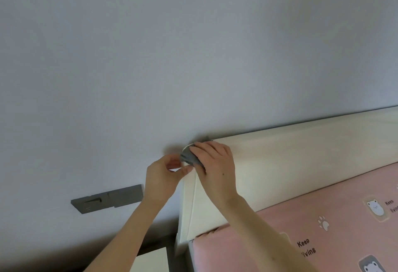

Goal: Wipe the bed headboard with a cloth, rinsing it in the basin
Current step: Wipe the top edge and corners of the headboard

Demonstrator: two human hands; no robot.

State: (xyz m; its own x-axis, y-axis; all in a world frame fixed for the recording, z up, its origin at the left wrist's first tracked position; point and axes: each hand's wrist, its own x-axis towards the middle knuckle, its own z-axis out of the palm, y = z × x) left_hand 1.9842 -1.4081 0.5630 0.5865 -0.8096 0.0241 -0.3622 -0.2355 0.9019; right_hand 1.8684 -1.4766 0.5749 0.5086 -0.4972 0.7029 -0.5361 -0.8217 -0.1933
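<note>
Your right hand point(216, 164) presses the grey cloth point(189, 155) onto the cream headboard point(301, 159) at its top left corner. Your left hand point(161, 177) pinches the corner's edge beside it. Nearby sit a grey wall plate point(107, 199), a pink sheet point(323, 228) and a white nightstand point(150, 261).

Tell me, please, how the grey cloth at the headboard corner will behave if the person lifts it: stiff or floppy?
Probably floppy: the grey cloth folds and bunches under the right hand over the headboard corner. Likely light, since fingers alone hold it. It cannot roll, but a loose edge near the left hand may droop.
</note>
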